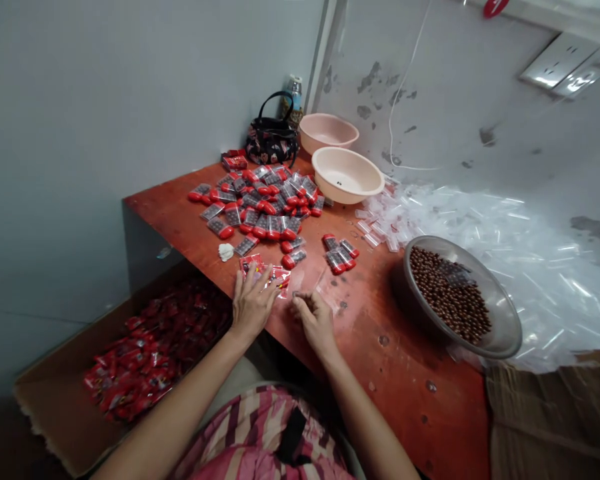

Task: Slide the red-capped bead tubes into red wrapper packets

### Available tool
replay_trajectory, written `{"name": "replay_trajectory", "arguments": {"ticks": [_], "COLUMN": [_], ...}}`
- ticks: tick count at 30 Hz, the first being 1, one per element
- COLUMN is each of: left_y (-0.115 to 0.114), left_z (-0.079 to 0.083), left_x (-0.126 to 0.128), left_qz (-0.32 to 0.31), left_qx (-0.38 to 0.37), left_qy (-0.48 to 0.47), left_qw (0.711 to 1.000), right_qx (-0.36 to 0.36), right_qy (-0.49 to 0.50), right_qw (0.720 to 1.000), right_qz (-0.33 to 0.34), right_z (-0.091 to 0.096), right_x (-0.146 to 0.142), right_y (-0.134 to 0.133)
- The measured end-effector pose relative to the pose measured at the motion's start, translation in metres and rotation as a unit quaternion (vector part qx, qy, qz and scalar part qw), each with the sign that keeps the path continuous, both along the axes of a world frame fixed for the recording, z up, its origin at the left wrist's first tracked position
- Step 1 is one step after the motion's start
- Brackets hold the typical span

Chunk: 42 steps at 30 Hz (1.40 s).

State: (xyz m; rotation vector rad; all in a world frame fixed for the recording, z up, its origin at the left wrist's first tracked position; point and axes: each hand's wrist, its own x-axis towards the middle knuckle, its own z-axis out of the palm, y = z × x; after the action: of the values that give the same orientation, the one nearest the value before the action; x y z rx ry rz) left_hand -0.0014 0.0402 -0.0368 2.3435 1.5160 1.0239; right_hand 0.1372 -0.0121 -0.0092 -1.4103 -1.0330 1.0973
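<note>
My left hand rests with spread fingers on red-printed plastic packets at the table's near edge. My right hand is close by, its fingertips pinched around a small dark item that is too small to identify. Farther back lies a loose heap of clear packs with red ends and dark beads inside. A small group of the same packs sits to the right of it. A transparent bowl filled with brown beads tilts at the right.
The worn red-brown wooden table meets the wall at the back. Two pink plastic basins, a dark handbag and a bottle stand there. Clear plastic tubes spill on the right. A cardboard box of red packets sits lower left.
</note>
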Motion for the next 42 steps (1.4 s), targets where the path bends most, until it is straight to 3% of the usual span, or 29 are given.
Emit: {"name": "replay_trajectory", "arguments": {"ticks": [4, 7, 10, 12, 14, 16, 18, 20, 22, 24, 26, 31, 33, 35, 37, 38, 40, 42], "left_y": [-0.002, -0.01, -0.019, -0.023, -0.022, -0.02, -0.017, -0.016, -0.016, -0.017, -0.018, -0.016, -0.015, -0.013, -0.011, -0.011, -0.009, -0.009], "left_z": [0.004, 0.012, 0.022, 0.028, 0.032, 0.033, 0.033, 0.031, 0.03, 0.031, 0.032, 0.033, 0.031, 0.028, 0.025, 0.025, 0.025, 0.027], "left_x": [0.003, 0.004, -0.001, -0.006, -0.011, -0.014, -0.015, -0.015, -0.014, -0.013, -0.012, -0.011, -0.011, -0.009, -0.006, -0.004, 0.001, 0.007], "left_qz": [-0.012, -0.029, -0.019, 0.002, -0.006, -0.033, -0.037, -0.017, 0.004, 0.024, 0.043, 0.079, 0.091, 0.101, 0.106, 0.108, 0.11, 0.105], "left_qx": [0.003, -0.01, -0.09, -0.196, -0.324, -0.424, -0.467, -0.468, -0.463, -0.462, -0.464, -0.455, -0.449, -0.443, -0.441, -0.438, -0.432, -0.429], "left_qy": [-0.046, -0.119, -0.236, -0.319, -0.393, -0.458, -0.507, -0.536, -0.551, -0.569, -0.592, -0.65, -0.669, -0.691, -0.715, -0.728, -0.748, -0.76], "left_qw": [0.999, 0.992, 0.967, 0.927, 0.861, 0.781, 0.723, 0.702, 0.694, 0.679, 0.658, 0.603, 0.585, 0.562, 0.532, 0.517, 0.491, 0.476], "right_qx": [0.019, 0.012, 0.003, -0.002, -0.01, -0.001, 0.048, 0.114, 0.151, 0.149, 0.136, 0.11, 0.102, 0.086, 0.042, 0.022, -0.004, -0.009], "right_qy": [-0.028, 0.012, 0.085, 0.121, 0.118, 0.051, -0.1, -0.305, -0.486, -0.594, -0.628, -0.578, -0.569, -0.516, -0.338, -0.258, -0.165, -0.14], "right_qw": [0.999, 1.0, 0.996, 0.991, 0.985, 0.983, 0.976, 0.93, 0.845, 0.77, 0.741, 0.792, 0.803, 0.844, 0.934, 0.959, 0.98, 0.986], "right_qz": [-0.028, -0.016, 0.008, 0.053, 0.121, 0.178, 0.19, 0.172, 0.164, 0.182, 0.194, 0.165, 0.144, 0.12, 0.108, 0.112, 0.107, 0.091], "right_z": [-0.002, -0.001, 0.001, 0.003, 0.006, 0.011, 0.016, 0.022, 0.024, 0.023, 0.02, 0.014, 0.014, 0.016, 0.018, 0.019, 0.02, 0.02], "right_x": [-0.002, -0.004, -0.002, 0.0, 0.002, 0.005, 0.01, 0.016, 0.022, 0.027, 0.032, 0.039, 0.039, 0.035, 0.026, 0.021, 0.008, -0.002], "right_y": [0.024, 0.036, 0.039, 0.038, 0.038, 0.043, 0.053, 0.067, 0.082, 0.096, 0.105, 0.103, 0.086, 0.059, 0.026, 0.01, -0.016, -0.031]}}
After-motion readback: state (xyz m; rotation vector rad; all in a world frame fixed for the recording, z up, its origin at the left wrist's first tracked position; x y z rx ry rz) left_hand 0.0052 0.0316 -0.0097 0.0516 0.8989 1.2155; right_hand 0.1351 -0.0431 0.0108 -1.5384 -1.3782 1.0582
